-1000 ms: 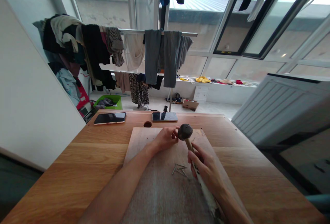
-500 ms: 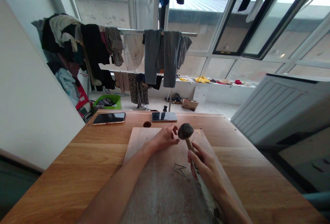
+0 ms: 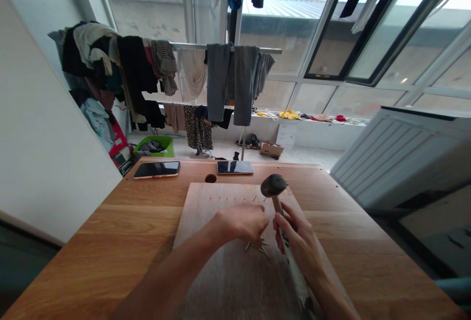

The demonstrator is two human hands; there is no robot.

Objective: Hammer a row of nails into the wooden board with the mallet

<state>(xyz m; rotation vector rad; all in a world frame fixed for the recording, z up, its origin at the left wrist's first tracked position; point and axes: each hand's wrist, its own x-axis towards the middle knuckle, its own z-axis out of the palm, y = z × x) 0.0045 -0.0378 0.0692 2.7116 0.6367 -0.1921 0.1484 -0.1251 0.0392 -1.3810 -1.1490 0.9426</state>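
Note:
My right hand (image 3: 294,229) is wrapped round the handle of a hammer (image 3: 273,186), its dark head raised over the right part of a wooden board (image 3: 221,280). Over the board's middle, my left hand (image 3: 246,222) is curled with its fingertips down at a small pile of nails (image 3: 264,250). The hand covers part of that pile, and whatever its fingertips pinch is hidden. Close to the board's far edge, a thin nail (image 3: 255,197) stands up. Left of it runs a row of small dark dots, either nail heads or holes.
Beneath the board is a wooden table (image 3: 121,222). Two phones, a left phone (image 3: 157,169) and a right phone (image 3: 235,167), lie along its far edge near a round hole (image 3: 210,178). Beyond stand a clothes rack (image 3: 263,50) with laundry and a green basket (image 3: 168,146).
My left hand has come back from the board's far edge to the pile of nails, uncovering the dotted row. The hammer has shifted slightly right in my right hand.

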